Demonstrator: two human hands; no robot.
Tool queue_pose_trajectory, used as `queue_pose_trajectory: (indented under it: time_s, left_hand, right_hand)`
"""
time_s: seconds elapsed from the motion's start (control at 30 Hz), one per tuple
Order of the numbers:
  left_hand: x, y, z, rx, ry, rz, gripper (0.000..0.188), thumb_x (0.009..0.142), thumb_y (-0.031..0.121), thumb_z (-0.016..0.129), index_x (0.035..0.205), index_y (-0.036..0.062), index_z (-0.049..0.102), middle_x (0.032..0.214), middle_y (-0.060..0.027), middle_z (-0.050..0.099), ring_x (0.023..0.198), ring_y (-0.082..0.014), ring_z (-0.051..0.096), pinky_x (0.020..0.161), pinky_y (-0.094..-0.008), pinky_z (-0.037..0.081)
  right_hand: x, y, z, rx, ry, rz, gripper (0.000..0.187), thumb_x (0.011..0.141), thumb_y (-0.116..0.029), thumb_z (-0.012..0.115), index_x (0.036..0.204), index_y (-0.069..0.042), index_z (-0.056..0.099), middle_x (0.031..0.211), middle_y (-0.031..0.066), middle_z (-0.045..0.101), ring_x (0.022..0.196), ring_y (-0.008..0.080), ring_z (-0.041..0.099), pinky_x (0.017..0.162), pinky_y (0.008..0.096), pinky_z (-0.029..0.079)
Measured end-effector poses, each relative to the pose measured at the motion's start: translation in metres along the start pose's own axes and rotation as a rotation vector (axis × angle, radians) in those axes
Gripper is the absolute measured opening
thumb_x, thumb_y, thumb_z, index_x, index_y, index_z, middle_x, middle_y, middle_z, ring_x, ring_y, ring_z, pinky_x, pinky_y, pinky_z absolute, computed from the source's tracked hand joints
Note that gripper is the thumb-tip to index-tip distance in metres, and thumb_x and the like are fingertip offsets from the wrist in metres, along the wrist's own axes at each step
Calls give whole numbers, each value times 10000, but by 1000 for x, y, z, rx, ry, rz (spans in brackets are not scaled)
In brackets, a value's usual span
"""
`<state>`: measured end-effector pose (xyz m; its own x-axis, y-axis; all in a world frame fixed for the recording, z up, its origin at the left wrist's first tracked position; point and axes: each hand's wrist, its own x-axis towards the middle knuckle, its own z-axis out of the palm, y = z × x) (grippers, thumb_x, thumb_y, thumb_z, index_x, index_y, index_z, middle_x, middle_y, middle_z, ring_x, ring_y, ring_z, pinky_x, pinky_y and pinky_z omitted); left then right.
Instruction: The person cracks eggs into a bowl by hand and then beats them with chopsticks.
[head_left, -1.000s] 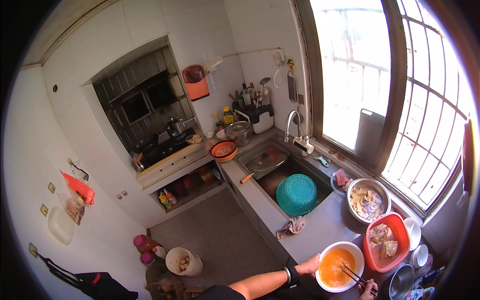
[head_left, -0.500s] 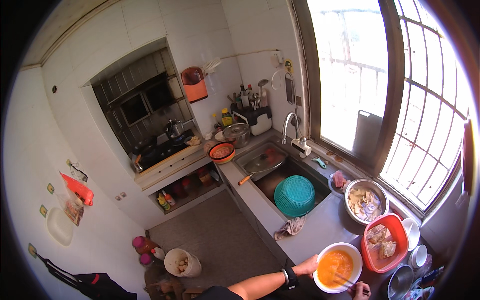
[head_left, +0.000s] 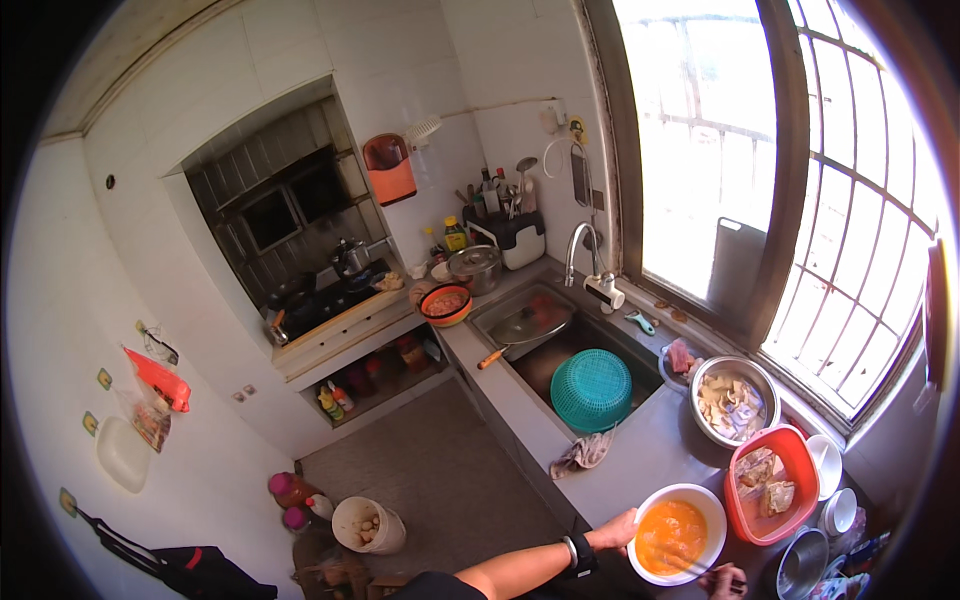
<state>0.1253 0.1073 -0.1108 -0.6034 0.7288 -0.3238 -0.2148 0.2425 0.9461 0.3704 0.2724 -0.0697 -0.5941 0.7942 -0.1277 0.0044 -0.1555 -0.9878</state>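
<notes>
A white bowl (head_left: 717,525) of orange-yellow liquid that looks like beaten egg (head_left: 668,532) stands at the near end of the counter. My left hand (head_left: 615,531) is closed on its left rim, with a dark band and a bracelet on the wrist. At the bowl's lower right, my right hand (head_left: 724,580) is closed around a pair of chopsticks (head_left: 690,567); their tips reach into the liquid and are smeared by motion. Just right of the bowl sits a red plastic basin (head_left: 738,512) with pieces of meat in it.
Beyond the basin stands a steel bowl (head_left: 772,400) of pale cut food. White bowls (head_left: 838,510) and an empty-looking metal bowl (head_left: 802,562) crowd the right. A rag (head_left: 583,455) lies by the sink (head_left: 540,375), which holds a teal colander (head_left: 592,390) and a pan lid (head_left: 525,322).
The chopsticks have shifted within the liquid, and my right hand has moved slightly to the right. My left hand keeps its grip on the bowl's rim.
</notes>
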Motion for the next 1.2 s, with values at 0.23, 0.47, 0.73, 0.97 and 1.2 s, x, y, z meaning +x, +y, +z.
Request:
queue_pose_trajectory:
  time_s: [0.23, 0.47, 0.73, 0.97, 1.2]
  left_hand:
    - [-7, 13, -7, 7, -88, 43, 341, 907, 171, 436, 1133, -47, 570, 752, -130, 658, 513, -228, 645, 382, -317, 508]
    - [25, 5, -12, 256, -327, 693, 585, 601, 234, 841, 1106, 20, 640, 987, -63, 704, 905, -151, 649, 846, -339, 533]
    - [2, 6, -16, 85, -149, -110, 275, 946, 113, 368, 1162, -56, 385, 1031, -192, 567, 799, -267, 686, 532, -359, 613]
    - [-1, 15, -14, 130, -167, -165, 319, 955, 112, 376, 1237, -34, 387, 1089, -163, 566, 795, -229, 679, 568, -332, 614]
    - [6, 12, -17, 72, -211, -128, 364, 955, 142, 389, 1273, -28, 438, 1046, -140, 633, 769, -199, 694, 559, -301, 601]
  right_hand:
    - [4, 15, -7, 17, 96, -76, 186, 972, -166, 582, 849, -30, 615, 823, 54, 638, 710, 152, 622, 705, 304, 576]
    - [18, -2, 9, 194, 185, -92, 130, 951, -126, 606, 846, -51, 624, 773, 47, 623, 645, 137, 615, 620, 310, 583]
    - [11, 12, 2, 161, 128, 41, 153, 938, -142, 634, 923, 7, 661, 842, 100, 685, 742, 192, 691, 669, 329, 612]
    - [6, -1, 3, 122, 52, 61, 169, 944, -166, 631, 899, -5, 656, 795, 89, 682, 708, 168, 684, 671, 304, 594]
    - [19, -16, -5, 35, 36, 27, 138, 943, -123, 623, 931, 9, 662, 810, 108, 690, 715, 175, 691, 673, 317, 599]
